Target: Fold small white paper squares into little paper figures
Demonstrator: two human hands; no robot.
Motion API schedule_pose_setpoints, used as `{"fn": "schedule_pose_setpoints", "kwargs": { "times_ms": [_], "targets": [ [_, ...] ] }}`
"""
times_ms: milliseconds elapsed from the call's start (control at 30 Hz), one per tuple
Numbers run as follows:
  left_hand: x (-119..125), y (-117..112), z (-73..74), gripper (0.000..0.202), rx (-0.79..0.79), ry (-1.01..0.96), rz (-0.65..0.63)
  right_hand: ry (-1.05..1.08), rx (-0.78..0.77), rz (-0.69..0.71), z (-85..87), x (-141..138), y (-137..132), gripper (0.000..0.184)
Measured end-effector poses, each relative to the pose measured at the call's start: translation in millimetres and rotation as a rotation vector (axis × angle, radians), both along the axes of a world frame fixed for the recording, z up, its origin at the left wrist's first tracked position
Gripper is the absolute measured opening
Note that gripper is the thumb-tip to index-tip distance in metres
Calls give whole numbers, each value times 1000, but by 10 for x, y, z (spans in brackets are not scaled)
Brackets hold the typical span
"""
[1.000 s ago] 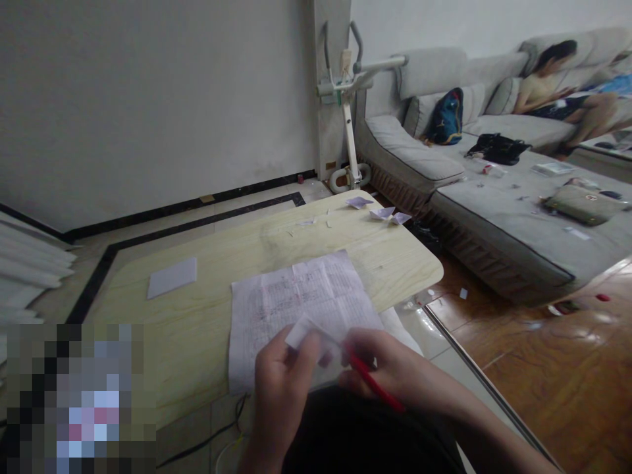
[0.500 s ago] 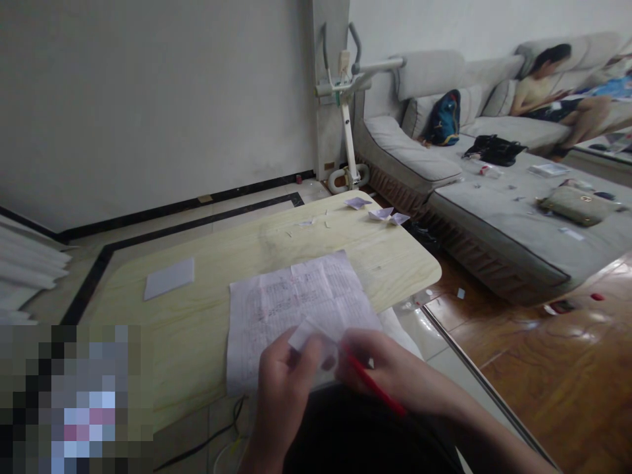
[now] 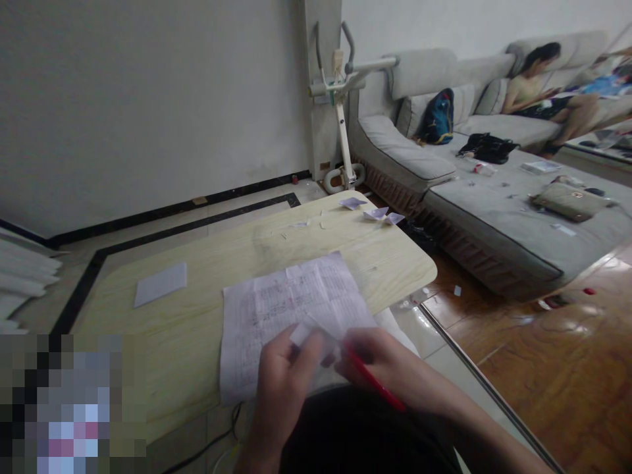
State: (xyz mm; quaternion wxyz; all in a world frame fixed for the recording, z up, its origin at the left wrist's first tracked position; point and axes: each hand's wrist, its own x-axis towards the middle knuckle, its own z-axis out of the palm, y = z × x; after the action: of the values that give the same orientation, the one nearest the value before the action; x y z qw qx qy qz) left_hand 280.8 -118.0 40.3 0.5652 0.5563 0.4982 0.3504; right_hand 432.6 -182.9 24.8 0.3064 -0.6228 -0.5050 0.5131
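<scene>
My left hand [image 3: 282,378] and my right hand [image 3: 380,368] meet over the near edge of a pale wooden table [image 3: 207,263]. Between their pinched fingers is a small piece of white paper [image 3: 309,334]. A red pen [image 3: 372,385] also lies in my right hand, slanting back toward my wrist. Under my hands a large creased sheet with writing [image 3: 286,309] lies flat on the table.
A small white sheet [image 3: 160,284] lies at the table's left. Folded paper pieces [image 3: 378,212] sit at its far right corner. A grey sofa [image 3: 494,204] with bags stands to the right, where a person [image 3: 543,85] sits. A white exercise machine [image 3: 340,112] stands by the wall.
The view has shifted slightly, so everything sits a little further left. My hands keep pinching the small paper in the same place.
</scene>
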Motion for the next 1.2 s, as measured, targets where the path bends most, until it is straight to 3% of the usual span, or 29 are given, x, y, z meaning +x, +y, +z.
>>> {"fn": "schedule_pose_setpoints", "kwargs": {
  "times_ms": [300, 700, 1200],
  "targets": [
    [131, 241, -19, 22, -35, 6, -94, -70, 26, -63, 61, 135, 152, 23],
    [234, 767, -91, 26, 11, 89, -219, -74, 8, -42, -24, 315, 585, 14],
    [236, 955, -222, 32, 79, 251, -246, -28, -2, -37, -15, 400, 843, 10]
  ]
}}
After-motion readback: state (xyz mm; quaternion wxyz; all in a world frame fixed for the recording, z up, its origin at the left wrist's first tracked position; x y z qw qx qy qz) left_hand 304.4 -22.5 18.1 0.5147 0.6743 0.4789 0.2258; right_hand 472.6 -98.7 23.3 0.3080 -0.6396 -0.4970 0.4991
